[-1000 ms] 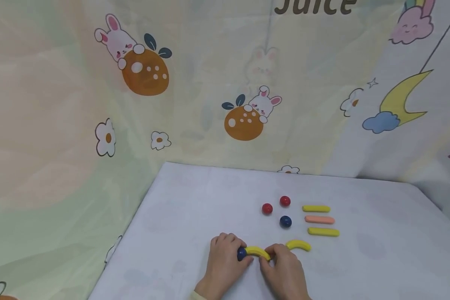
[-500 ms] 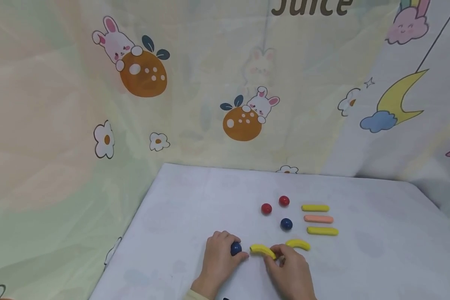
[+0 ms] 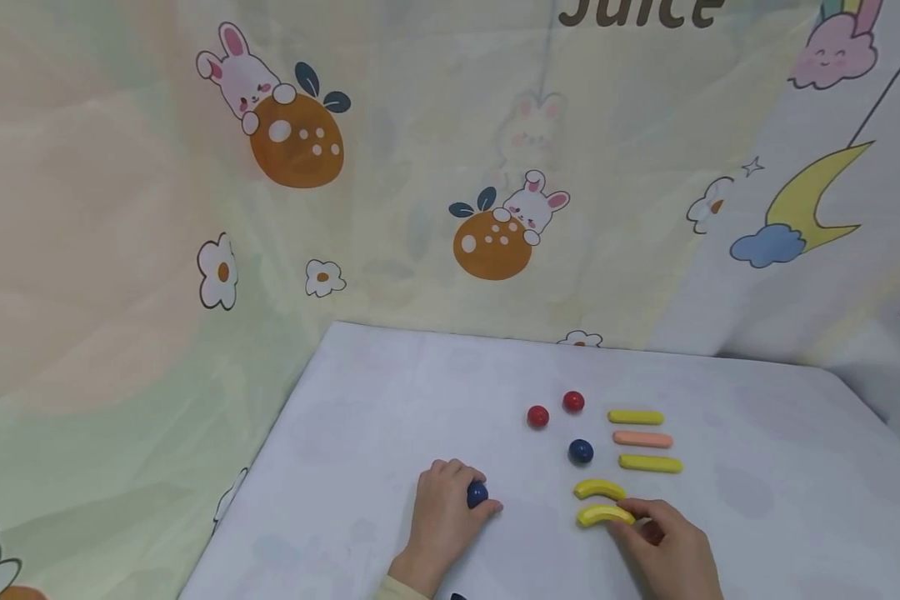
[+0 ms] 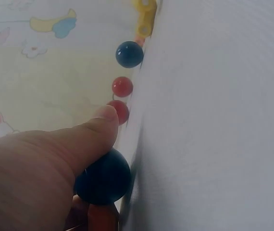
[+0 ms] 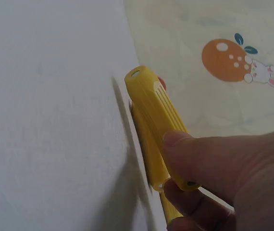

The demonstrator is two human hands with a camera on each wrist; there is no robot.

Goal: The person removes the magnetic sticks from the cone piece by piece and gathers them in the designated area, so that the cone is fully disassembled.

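Observation:
A dark blue ball sits in the grip of my left hand, low at the table's middle. The left wrist view shows the thumb along one side of that ball and a finger under it. To the right, my right hand pinches one end of a curved yellow stick between thumb and fingertips. Right behind it, nearly parallel, lies a second curved yellow stick. Close up in the right wrist view, the held stick has a small metal-looking spot in its end.
Beyond the hands on the white table are two red balls and another blue ball. Right of these lie two straight yellow sticks with a straight pink stick between them. A printed cloth hangs behind the table.
The curved yellow stick was against the blue ball; they came apart. My right hand carried the stick rightward to beside the other curved one. The left hand kept the ball, moving little.

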